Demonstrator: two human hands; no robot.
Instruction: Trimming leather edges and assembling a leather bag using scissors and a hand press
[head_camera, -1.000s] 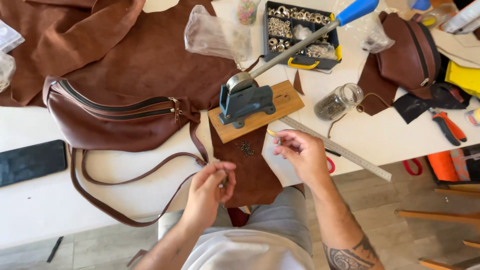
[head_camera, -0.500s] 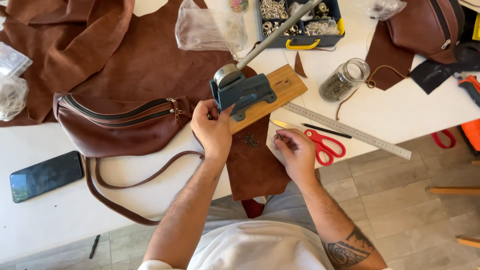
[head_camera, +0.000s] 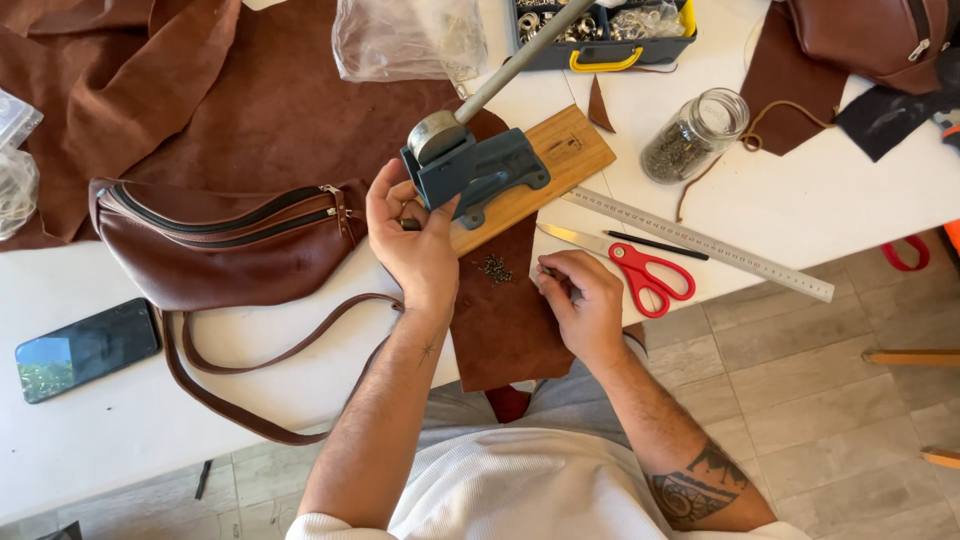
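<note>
Overhead view of a white worktable (head_camera: 120, 430). The left hand (head_camera: 415, 240) reaches to the blue-grey hand press (head_camera: 475, 170), which is bolted to a wooden board (head_camera: 560, 160) near the table's middle; the fingers curl around the near side of the press base, pinching something small there that is too hidden to identify. The right hand (head_camera: 580, 295) rests on a brown leather piece (head_camera: 505, 320) hanging over the table's front edge, fingertips closed on a tiny object, kind unclear. A small heap of dark metal rivets (head_camera: 493, 267) lies on the leather between the hands. Just beside the right hand lie red-handled scissors (head_camera: 640, 270) and a steel ruler (head_camera: 715, 245). A brown leather belt bag (head_camera: 220, 245) with a strap lies left of the press; a black phone (head_camera: 85, 348) sits further left. Behind: a clear plastic bag (head_camera: 400, 40), a dark parts box with yellow handle (head_camera: 605, 45), and a glass jar (head_camera: 695, 135) lying tilted.
</note>
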